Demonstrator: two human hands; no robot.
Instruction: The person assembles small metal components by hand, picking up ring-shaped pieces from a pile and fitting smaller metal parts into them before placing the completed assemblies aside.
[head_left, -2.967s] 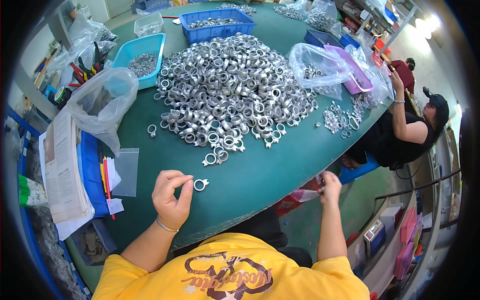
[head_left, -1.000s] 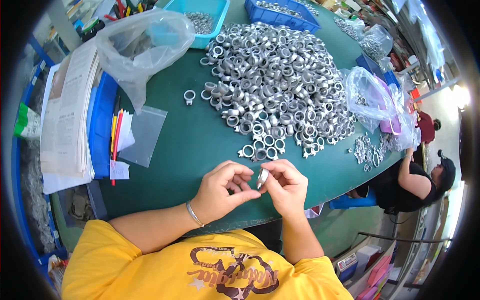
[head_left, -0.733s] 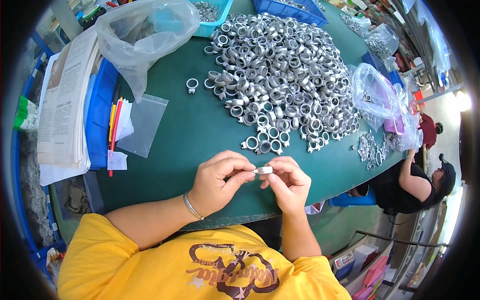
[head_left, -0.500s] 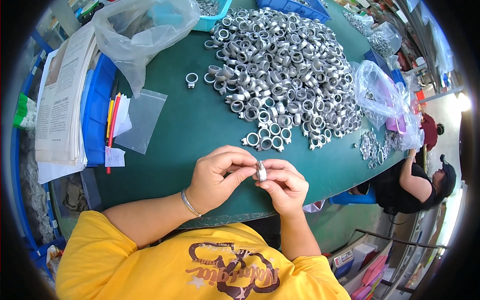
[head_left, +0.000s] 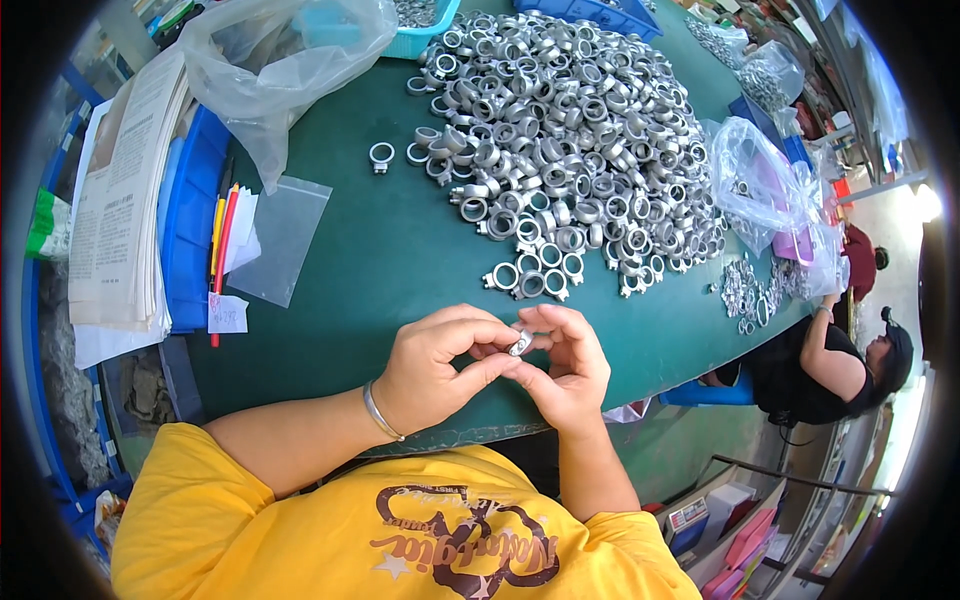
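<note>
- Left hand: fingers clamped on a small metal ring, held up in front of the person's chest
- Right hand: fingers curled about the ring's other side, thumb near the left thumb; cannot tell whether they grip it
- Pile of similar rings on the green table, beyond the hands
- Lone ring lying left of the pile, apart from it
- Zip bag flat on the table, beside red and yellow pencils
- Co-worker seated at right
</note>
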